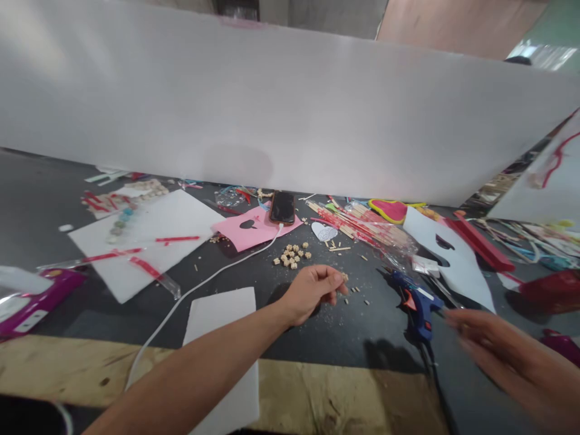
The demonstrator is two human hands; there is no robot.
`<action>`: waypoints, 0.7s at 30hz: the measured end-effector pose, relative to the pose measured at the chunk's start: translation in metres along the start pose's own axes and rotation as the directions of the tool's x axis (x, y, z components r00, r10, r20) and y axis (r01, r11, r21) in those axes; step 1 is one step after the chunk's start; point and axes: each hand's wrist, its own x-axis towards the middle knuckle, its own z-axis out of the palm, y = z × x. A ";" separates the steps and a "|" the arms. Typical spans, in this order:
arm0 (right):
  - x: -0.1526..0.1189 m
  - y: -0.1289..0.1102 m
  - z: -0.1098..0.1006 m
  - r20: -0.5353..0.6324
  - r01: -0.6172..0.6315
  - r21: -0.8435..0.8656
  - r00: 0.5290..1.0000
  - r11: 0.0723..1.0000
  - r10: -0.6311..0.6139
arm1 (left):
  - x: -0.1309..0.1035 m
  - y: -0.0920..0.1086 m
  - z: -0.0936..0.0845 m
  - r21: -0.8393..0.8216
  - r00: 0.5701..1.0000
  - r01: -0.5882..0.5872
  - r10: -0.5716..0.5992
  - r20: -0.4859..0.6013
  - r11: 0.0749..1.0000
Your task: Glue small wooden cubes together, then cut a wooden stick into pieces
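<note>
My left hand (315,291) is over the dark table, its fingers pinched round a small pale wooden piece (345,277). Just behind it lies a heap of small wooden pieces (292,256), and tiny sticks (356,290) are scattered to its right. My right hand (502,347) is blurred at the lower right, fingers pressed together near the handle of a blue glue gun (422,308); whether anything is between them is too smeared to tell. The glue gun lies on the table with its orange trigger showing.
A phone (283,207) with a white cable rests on pink paper (240,237). White sheets (149,260), bundled sticks (344,220), a red box (480,244) and a purple tool (49,302) lie around. An upright white panel (281,109) borders the back.
</note>
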 end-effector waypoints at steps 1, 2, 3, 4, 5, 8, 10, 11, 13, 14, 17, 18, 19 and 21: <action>0.017 -0.013 0.007 0.112 0.047 -0.008 0.993 0.999 -0.046 | -0.001 0.001 0.001 0.007 1.000 0.007 -0.007 0.006 1.000; 0.032 -0.025 0.016 0.137 0.098 0.002 0.986 0.995 -0.098 | -0.001 0.001 0.001 0.013 1.000 0.011 -0.011 0.014 1.000; 0.045 -0.036 0.026 0.174 0.127 0.008 0.976 0.992 -0.127 | -0.001 0.001 0.001 0.021 1.000 0.013 -0.013 0.022 1.000; 0.054 -0.044 0.037 0.194 0.152 0.016 0.969 0.988 -0.153 | -0.001 0.000 0.001 0.029 0.999 0.013 -0.014 0.031 0.999; 0.061 -0.050 0.047 0.212 0.186 0.032 0.959 0.982 -0.188 | -0.001 0.000 0.001 0.036 0.999 0.013 -0.014 0.044 0.999; 0.071 -0.058 0.072 0.234 0.293 0.047 0.926 0.955 -0.296 | 0.000 -0.003 -0.002 0.055 0.995 0.017 -0.022 0.094 0.998; 0.073 -0.060 0.081 0.238 0.337 0.084 0.907 0.938 -0.347 | 0.001 -0.004 -0.003 0.068 0.992 0.028 -0.036 0.118 0.997; 0.073 -0.060 0.084 0.237 0.345 0.105 0.902 0.933 -0.360 | 0.001 -0.005 -0.004 0.072 0.991 0.034 -0.042 0.123 0.997; 0.073 -0.060 0.086 0.226 0.347 0.134 0.901 0.928 -0.370 | 0.000 -0.004 -0.004 0.077 0.990 0.046 -0.056 0.131 0.996; 0.073 -0.059 0.087 0.215 0.344 0.142 0.905 0.928 -0.368 | 0.000 -0.004 -0.004 0.075 0.989 0.052 -0.062 0.137 0.996; 0.071 -0.057 0.088 0.182 0.329 0.161 0.917 0.931 -0.355 | 0.000 -0.004 -0.003 0.061 0.985 0.075 -0.084 0.152 0.995; 0.071 -0.056 0.089 0.180 0.322 0.170 0.919 0.931 -0.351 | -0.001 -0.004 -0.003 0.059 0.984 0.082 -0.091 0.155 0.995; 0.070 -0.055 0.089 0.180 0.316 0.179 0.920 0.932 -0.347 | -0.001 -0.004 -0.002 0.056 0.983 0.087 -0.095 0.157 0.995; 0.069 -0.054 0.090 0.183 0.306 0.201 0.921 0.930 -0.343 | -0.001 -0.005 -0.003 0.061 0.982 0.089 -0.098 0.163 0.994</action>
